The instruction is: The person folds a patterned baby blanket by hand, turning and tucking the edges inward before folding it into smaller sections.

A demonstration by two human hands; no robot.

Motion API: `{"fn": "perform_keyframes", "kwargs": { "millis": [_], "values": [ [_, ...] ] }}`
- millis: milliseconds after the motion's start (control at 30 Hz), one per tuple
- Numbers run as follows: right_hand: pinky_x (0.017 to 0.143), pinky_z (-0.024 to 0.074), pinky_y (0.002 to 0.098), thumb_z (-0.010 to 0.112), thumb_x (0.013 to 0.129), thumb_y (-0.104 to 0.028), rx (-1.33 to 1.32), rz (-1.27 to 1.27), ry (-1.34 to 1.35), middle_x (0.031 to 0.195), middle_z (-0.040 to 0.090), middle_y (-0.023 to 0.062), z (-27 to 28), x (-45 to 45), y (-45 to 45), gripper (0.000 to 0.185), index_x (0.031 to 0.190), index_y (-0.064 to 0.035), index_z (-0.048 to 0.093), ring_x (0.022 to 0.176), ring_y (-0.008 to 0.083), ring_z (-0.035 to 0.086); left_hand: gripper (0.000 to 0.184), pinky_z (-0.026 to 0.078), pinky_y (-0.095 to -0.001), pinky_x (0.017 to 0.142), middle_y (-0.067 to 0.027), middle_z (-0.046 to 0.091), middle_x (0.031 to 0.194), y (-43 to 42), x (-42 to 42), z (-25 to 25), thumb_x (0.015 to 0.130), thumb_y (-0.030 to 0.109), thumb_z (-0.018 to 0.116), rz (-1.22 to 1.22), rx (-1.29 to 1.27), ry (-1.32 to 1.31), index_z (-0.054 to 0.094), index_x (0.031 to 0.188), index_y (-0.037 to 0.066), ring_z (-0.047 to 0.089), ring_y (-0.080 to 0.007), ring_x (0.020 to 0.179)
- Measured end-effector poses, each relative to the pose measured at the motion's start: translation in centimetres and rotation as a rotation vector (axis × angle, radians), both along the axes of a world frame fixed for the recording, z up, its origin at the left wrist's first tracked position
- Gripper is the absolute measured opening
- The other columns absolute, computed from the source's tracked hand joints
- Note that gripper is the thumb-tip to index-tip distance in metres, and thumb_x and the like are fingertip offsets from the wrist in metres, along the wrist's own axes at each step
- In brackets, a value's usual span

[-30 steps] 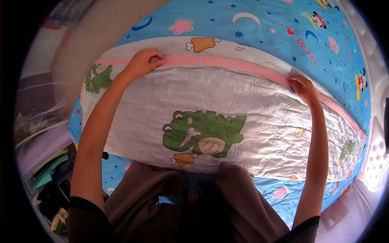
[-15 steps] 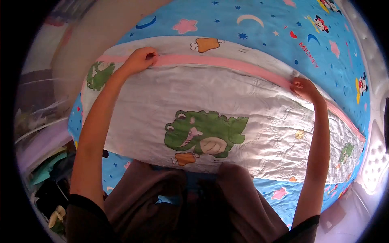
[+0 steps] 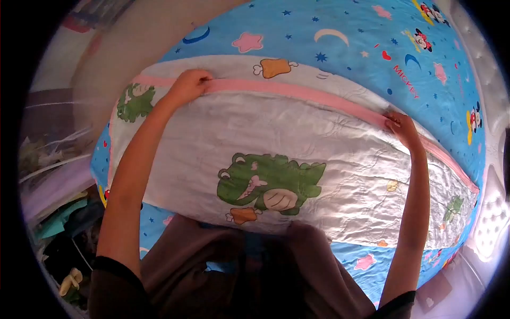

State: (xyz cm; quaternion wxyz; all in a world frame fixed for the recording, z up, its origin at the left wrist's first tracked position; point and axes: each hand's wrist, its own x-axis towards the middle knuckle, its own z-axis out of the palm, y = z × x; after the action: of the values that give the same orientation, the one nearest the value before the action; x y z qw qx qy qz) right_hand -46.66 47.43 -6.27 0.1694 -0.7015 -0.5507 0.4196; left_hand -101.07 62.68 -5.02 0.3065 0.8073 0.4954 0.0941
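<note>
A white quilt (image 3: 186,143) printed with green crocodiles and bones lies folded in a long strip in front of my knees. Its pink-bound edge (image 3: 297,95) runs across the upper part of the strip. Toward the left end, my left hand (image 3: 192,86) is closed on this pink edge, fingertips curled over it. My right hand (image 3: 402,127) pinches the same edge farther right. Between the two hands the edge lies fairly straight. Wrinkles show in the quilt's right half.
Under the quilt is a blue bedsheet (image 3: 361,48) with moons, stars and cartoon figures. A pale tufted headboard (image 3: 491,218) borders the right side. Dark and teal items (image 3: 64,218) are piled low at the left. My knees (image 3: 313,239) touch the near side.
The view has shifted slightly, so the quilt and both hands appear a little lower. Both hands keep their hold on the pink edge, and the fold looks the same.
</note>
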Motion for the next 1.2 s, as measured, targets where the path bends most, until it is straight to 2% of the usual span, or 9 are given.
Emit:
{"fn": "perform_keyframes", "kwargs": {
  "millis": [33, 167, 333, 467, 667, 867, 1100, 1167, 1200],
  "values": [
    [0.059, 0.0413, 0.0280, 0.056, 0.077, -0.008, 0.121, 0.049, -0.065, 0.073, 0.056, 0.0110, 0.1, 0.5, -0.1, 0.011, 0.083, 0.0019, 0.056, 0.062, 0.0180, 0.053, 0.011, 0.042, -0.0309, 0.061, -0.0114, 0.057, 0.075, 0.2, 0.1, 0.5, 0.074, 0.001, 0.054, -0.071, 0.148, 0.137, 0.056, 0.085, 0.001, 0.054, -0.0223, 0.067],
    [0.059, 0.0433, 0.0297, 0.055, 0.078, -0.007, 0.484, -0.046, -0.364, 0.075, 0.057, 0.0109, 2.1, 0.0, 0.0, 0.010, 0.084, 0.0010, 0.057, 0.065, 0.0235, 0.056, 0.014, 0.042, -0.0339, 0.063, -0.0129, 0.057, 0.079, 0.0, 0.9, 1.7, 0.074, 0.003, 0.052, 0.112, 0.298, 0.002, 0.056, 0.087, 0.003, 0.053, -0.0287, 0.071],
    [0.063, 0.0437, 0.0425, 0.048, 0.083, -0.023, 0.334, -0.033, -0.747, 0.081, 0.060, 0.0148, -0.4, -1.6, 1.7, 0.017, 0.084, -0.0092, 0.057, 0.075, 0.0335, 0.057, 0.010, 0.042, -0.0383, 0.064, -0.0124, 0.056, 0.080, 2.1, 2.1, -1.5, 0.079, 0.012, 0.051, 0.100, 0.418, 0.155, 0.056, 0.083, 0.004, 0.054, -0.0305, 0.075],
    [0.062, 0.0427, 0.0439, 0.050, 0.083, -0.025, 0.406, -0.162, -0.737, 0.076, 0.060, 0.0135, -0.7, -2.2, 1.9, 0.018, 0.081, -0.0094, 0.057, 0.074, 0.0339, 0.057, 0.010, 0.042, -0.0397, 0.064, -0.0126, 0.056, 0.080, 1.4, 2.5, -2.4, 0.080, 0.014, 0.051, 0.230, 0.481, 0.064, 0.057, 0.083, 0.006, 0.054, -0.0311, 0.076],
    [0.064, 0.0411, 0.0425, 0.051, 0.082, -0.022, 0.497, -0.117, -0.710, 0.074, 0.059, 0.0111, -2.8, -2.8, 1.5, 0.016, 0.076, -0.0078, 0.056, 0.073, 0.0314, 0.055, 0.010, 0.041, -0.0409, 0.065, -0.0120, 0.057, 0.080, 2.0, 3.2, -3.2, 0.080, 0.015, 0.053, 0.243, 0.433, 0.220, 0.057, 0.083, 0.007, 0.054, -0.0316, 0.075],
    [0.066, 0.0403, 0.0373, 0.051, 0.081, -0.021, 0.669, -0.057, -0.967, 0.073, 0.059, 0.0057, -2.6, -2.9, 1.6, 0.014, 0.074, -0.0104, 0.057, 0.071, 0.0254, 0.056, 0.011, 0.039, -0.0377, 0.070, -0.0071, 0.058, 0.082, 2.0, 3.4, -4.6, 0.080, 0.017, 0.053, 0.275, 0.825, 0.167, 0.057, 0.081, 0.007, 0.053, -0.0268, 0.080],
    [0.069, 0.0412, 0.0381, 0.049, 0.082, -0.025, 0.613, -0.151, -1.079, 0.075, 0.059, 0.0041, -2.2, -3.5, 1.7, 0.017, 0.075, -0.0117, 0.057, 0.076, 0.0235, 0.057, 0.010, 0.038, -0.0387, 0.076, -0.0065, 0.057, 0.084, 0.9, 3.3, -5.6, 0.078, 0.014, 0.052, 0.335, 0.726, 0.262, 0.058, 0.083, 0.008, 0.052, -0.0269, 0.083],
    [0.073, 0.0407, 0.0397, 0.047, 0.082, -0.027, 0.457, -0.194, -1.124, 0.082, 0.059, 0.0049, -3.5, -3.7, 2.2, 0.018, 0.079, -0.0123, 0.057, 0.082, 0.0236, 0.056, 0.011, 0.037, -0.0396, 0.078, -0.0075, 0.058, 0.086, 1.3, 3.1, -5.2, 0.079, 0.014, 0.051, 0.314, 0.659, 0.282, 0.058, 0.084, 0.007, 0.052, -0.0274, 0.086],
    [0.082, 0.0383, 0.0409, 0.049, 0.082, -0.028, 0.261, -0.230, -1.042, 0.100, 0.057, 0.0082, -1.8, -5.0, 2.4, 0.023, 0.096, -0.0122, 0.056, 0.096, 0.0252, 0.052, 0.014, 0.036, -0.0410, 0.083, -0.0094, 0.056, 0.094, 1.2, 3.2, -5.2, 0.079, 0.013, 0.050, 0.282, 0.701, 0.275, 0.057, 0.089, 0.006, 0.050, -0.0285, 0.093]
  ]
}}
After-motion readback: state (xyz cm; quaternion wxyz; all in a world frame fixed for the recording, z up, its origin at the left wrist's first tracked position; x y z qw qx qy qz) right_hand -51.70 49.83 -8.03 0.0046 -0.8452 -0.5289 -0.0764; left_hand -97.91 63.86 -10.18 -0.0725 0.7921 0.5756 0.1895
